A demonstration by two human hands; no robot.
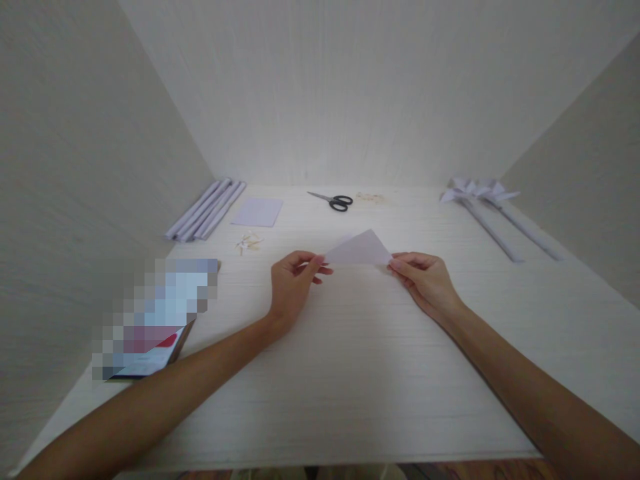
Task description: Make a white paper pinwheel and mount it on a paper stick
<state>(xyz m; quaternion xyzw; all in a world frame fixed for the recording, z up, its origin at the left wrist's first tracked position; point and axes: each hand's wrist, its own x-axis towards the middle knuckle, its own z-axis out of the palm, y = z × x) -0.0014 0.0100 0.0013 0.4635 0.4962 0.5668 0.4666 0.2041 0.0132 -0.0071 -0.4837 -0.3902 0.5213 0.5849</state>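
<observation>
A pale lilac sheet of paper [361, 249], seen as a triangle with its peak pointing away from me, is held just over the white table. My left hand [296, 283] pinches its left corner between thumb and fingers. At the opposite corner, my right hand [425, 280] has a similar pinch on the paper. Beyond the paper lies a pair of scissors [336, 201] with black handles. A flat square stack of lilac paper [257, 212] is at the back left.
Several rolled paper tubes [205, 210] lie by the left wall. Two paper pinwheel-like pieces on sticks [487, 220] rest at the right. Small pale strips [249, 243] lie left, more bits [370, 198] beside the scissors. A partly blurred screen device [150, 363] stands near my left forearm.
</observation>
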